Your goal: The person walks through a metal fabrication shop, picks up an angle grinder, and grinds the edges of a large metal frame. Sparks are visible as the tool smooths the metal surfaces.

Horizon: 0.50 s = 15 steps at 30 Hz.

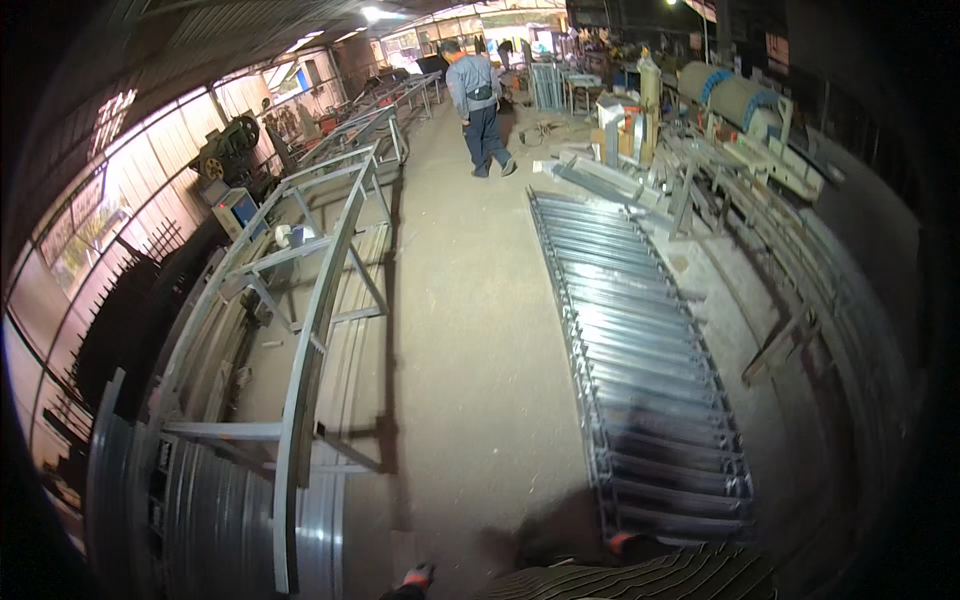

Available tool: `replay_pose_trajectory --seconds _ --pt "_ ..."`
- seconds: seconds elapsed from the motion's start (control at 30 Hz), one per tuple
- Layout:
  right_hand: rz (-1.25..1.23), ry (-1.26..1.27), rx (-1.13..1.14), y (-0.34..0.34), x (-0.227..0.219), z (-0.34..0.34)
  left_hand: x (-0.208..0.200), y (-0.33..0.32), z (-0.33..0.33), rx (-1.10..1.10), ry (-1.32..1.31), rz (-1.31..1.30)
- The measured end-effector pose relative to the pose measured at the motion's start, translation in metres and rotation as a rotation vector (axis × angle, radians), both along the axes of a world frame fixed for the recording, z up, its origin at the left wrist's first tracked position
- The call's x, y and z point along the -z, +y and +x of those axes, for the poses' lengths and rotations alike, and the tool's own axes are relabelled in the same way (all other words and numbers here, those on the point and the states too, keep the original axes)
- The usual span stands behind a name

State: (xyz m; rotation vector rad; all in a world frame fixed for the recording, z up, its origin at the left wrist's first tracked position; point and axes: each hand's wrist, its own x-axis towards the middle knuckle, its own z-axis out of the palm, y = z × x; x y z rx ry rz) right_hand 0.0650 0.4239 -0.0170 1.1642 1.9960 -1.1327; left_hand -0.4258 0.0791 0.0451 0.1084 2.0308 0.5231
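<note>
At the bottom edge, my left hand shows small and blurred, with an orange patch at the wrist and a dark sleeve. It hangs over the bare floor, beside the end of a long grey metal frame. A striped dark garment fills the lower edge to the right. Above it an orange-red patch like the one on my left wrist marks my right arm, whose fingers I cannot make out. Just ahead of it lies a row of shiny metal bars laid crosswise on the floor.
A person in grey-blue and dark clothes walks on the concrete aisle ahead. Long metal tubes lie under the left frame. Racks of bars and a large cylinder with blue bands stand right. A machine stands left.
</note>
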Motion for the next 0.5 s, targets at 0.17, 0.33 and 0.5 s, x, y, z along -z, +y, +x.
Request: replay_pose_trajectory --seconds 0.17,0.33,0.5 --pt "-0.486 0.429 0.679 0.139 -0.05 -0.182 -0.001 0.099 -0.023 0.224 0.016 0.003" --pt "-0.33 0.491 0.137 0.317 -0.054 -0.309 0.031 0.207 -0.1 0.225 -0.032 -0.068" --pt "-0.214 -0.012 0.172 0.45 -0.052 -0.35 0.039 0.343 -0.224 0.389 -0.016 -0.153"
